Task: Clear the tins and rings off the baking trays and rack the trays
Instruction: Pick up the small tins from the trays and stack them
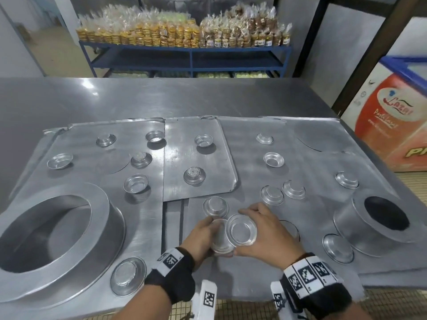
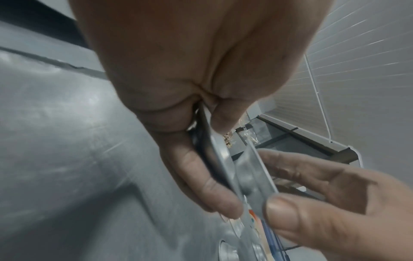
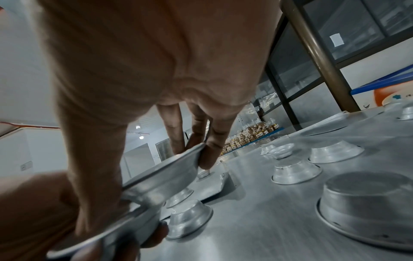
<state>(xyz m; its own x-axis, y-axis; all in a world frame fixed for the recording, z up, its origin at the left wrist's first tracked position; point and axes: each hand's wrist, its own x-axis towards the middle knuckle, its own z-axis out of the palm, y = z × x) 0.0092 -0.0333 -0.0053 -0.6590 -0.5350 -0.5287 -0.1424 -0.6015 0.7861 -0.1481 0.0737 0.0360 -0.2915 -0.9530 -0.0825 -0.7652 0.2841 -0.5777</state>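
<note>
From the head camera, the left hand [image 1: 203,236] curls around a small stack of tins [image 1: 220,242] just above the baking trays [image 1: 97,204], near the front edge of the table [image 1: 69,98]. The right hand [image 1: 265,239] pinches one more tin [image 1: 241,230] by its rim, thumb near and fingers far, and holds it tilted against the stack. Many other small tins lie over the trays, one just behind the hands [image 1: 215,206]. A wide ring [image 1: 46,232] stands at the left and a deep tin [image 1: 379,225] at the right.

From the left wrist, the fingers [image 2: 208,190] press the stack's edge, and the other hand's thumb [image 2: 288,211] holds the new tin beside it.

From the right wrist, the fingers [image 3: 210,150] hook over the tin's far rim; overturned tins [image 3: 295,171] wait on the tray.

I think the risk is in the nesting. The tin is tilted, so it may catch on the stack's rim and jam. The thin rims could also slip from a light pinch, and the stack could drop on the trays.
</note>
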